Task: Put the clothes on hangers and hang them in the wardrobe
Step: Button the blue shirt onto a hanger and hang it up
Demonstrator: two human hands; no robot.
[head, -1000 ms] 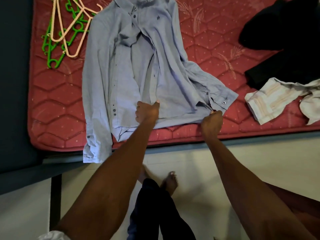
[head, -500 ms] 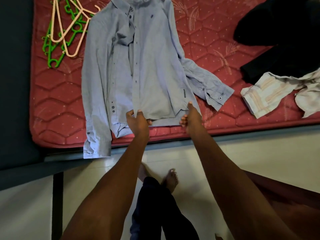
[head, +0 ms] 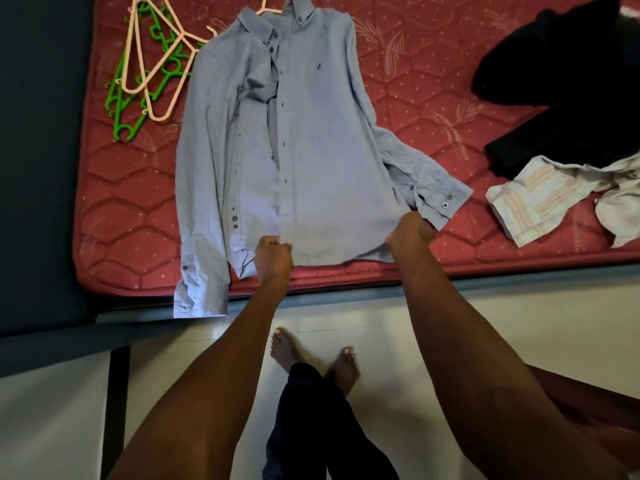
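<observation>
Where hands (head: 273,252) grip, shirt (head: 311,150) hem.

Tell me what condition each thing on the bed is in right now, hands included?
Blue shirt: spread flat, partly unbuttoned, one cuff over the mattress edge.
Left hand: grips the hem.
Right hand: grips the hem's other corner.
Hangers: loose pile, unused.
Black clothes: heaped.
Striped cloth: crumpled.
Mattress: bare, no sheet.

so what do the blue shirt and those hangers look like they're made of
Blue shirt: thin woven fabric, probably cotton, matte; it creases softly and lies limp. Hangers: likely moulded plastic, smooth, in solid green and peach colours with thin rigid bars.
</observation>
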